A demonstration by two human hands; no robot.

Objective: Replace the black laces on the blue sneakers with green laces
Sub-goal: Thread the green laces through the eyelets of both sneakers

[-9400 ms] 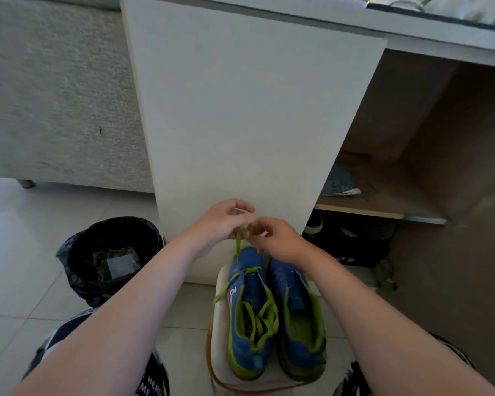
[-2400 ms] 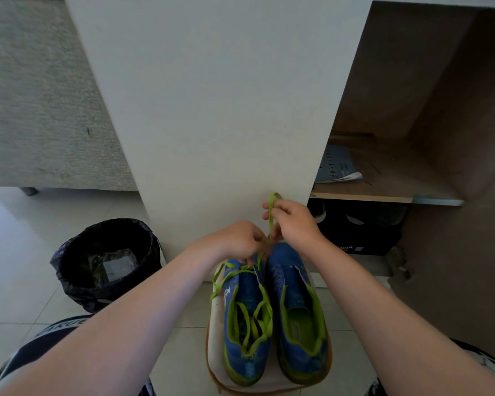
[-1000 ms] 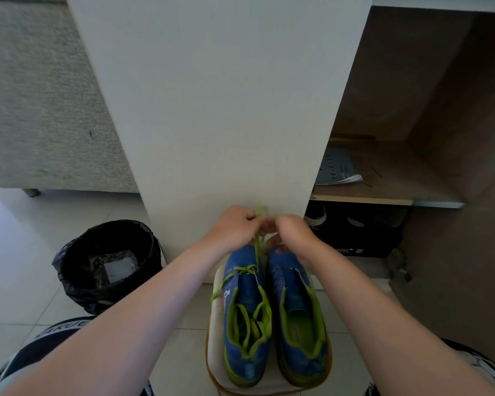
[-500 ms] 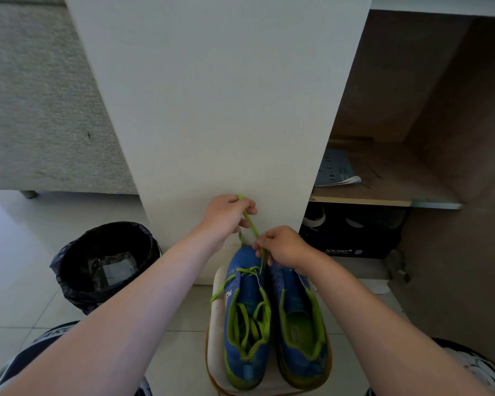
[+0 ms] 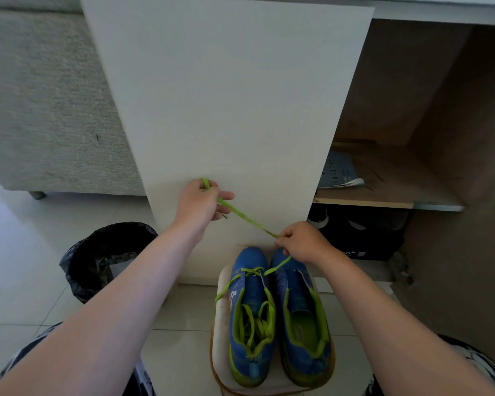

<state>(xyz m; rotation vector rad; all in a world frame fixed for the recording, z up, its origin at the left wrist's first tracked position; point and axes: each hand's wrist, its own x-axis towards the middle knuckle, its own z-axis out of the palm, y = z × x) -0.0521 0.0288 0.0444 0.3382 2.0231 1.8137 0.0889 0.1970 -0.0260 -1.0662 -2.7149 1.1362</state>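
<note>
Head view: mid-threading, looks like. Gripping the green lace (image 5: pixel 247 218) in the left hand (image 5: pixel 199 202) up high, pinching it lower with the right hand (image 5: pixel 300 242), taut above the blue sneakers (image 5: pixel 247 260) on a stool (image 5: pixel 220 315). Next, probably: feeding it through another eyelet.

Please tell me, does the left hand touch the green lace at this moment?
Touching. The head view shows the left hand holding the green lace, which runs out of its grip and stretches to the right hand.
</note>
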